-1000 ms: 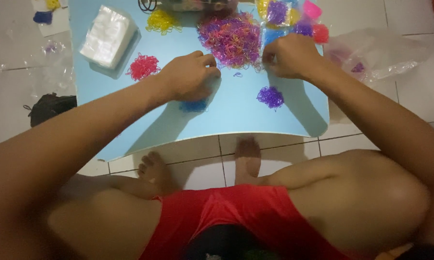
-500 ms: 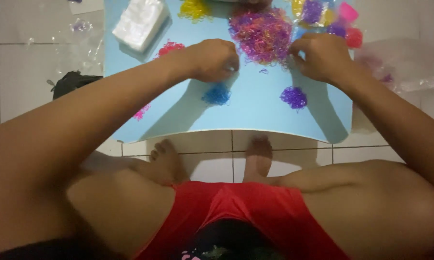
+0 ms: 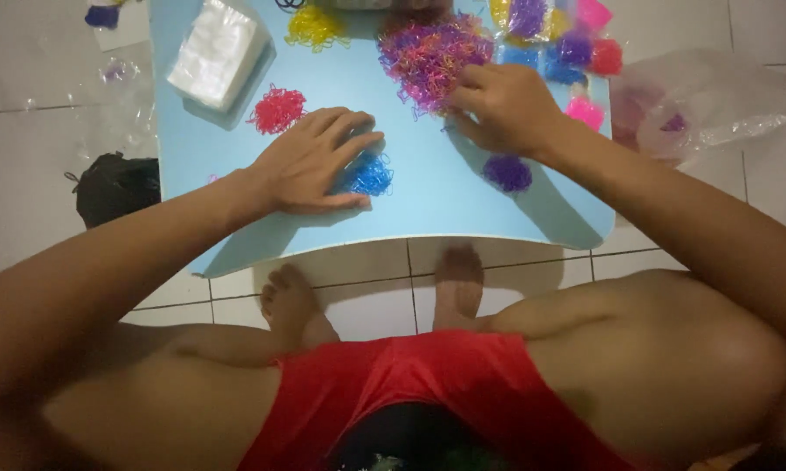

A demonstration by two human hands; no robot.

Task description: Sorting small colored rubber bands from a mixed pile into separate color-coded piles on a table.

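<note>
Left to right, as we see it from the head cam:

Far left on the white tile floor (image 3: 27, 174): a small dark blue bit (image 3: 102, 16) at the top edge, crumpled clear plastic (image 3: 118, 78), and a black bundle (image 3: 115, 185) just beside the table's left edge.

Light blue table (image 3: 428, 205), left part: a stack of clear plastic bags (image 3: 218, 54), then a red pile of small rubber bands (image 3: 278, 109) next to it, and a yellow pile (image 3: 313, 26) near the top edge.

Our left hand (image 3: 310, 164) lies flat, palm down, fingers spread and open, gripping nothing. Its fingertips sit on the blue pile of bands (image 3: 368, 174), which lies mid-table, just right of the hand.

The big mixed pile of bands (image 3: 428, 57), mostly purple, pink and orange, sits top centre. Our right hand (image 3: 508, 109) is at its lower right edge, fingers curled down into the bands; we cannot tell whether it has actually pinched any. A purple pile (image 3: 507, 173) lies just below that hand, apart from the blue one.

Top right of the table: a cluster of sorted colours, namely yellow, purple, blue, red (image 3: 605, 56) and pink (image 3: 585, 112).

Off the table to the right: a clear plastic bag (image 3: 715, 100) on the floor, with something purple inside.

Below the table edge: our bare feet (image 3: 458, 283) on the tiles, and red shorts (image 3: 428, 392).
</note>
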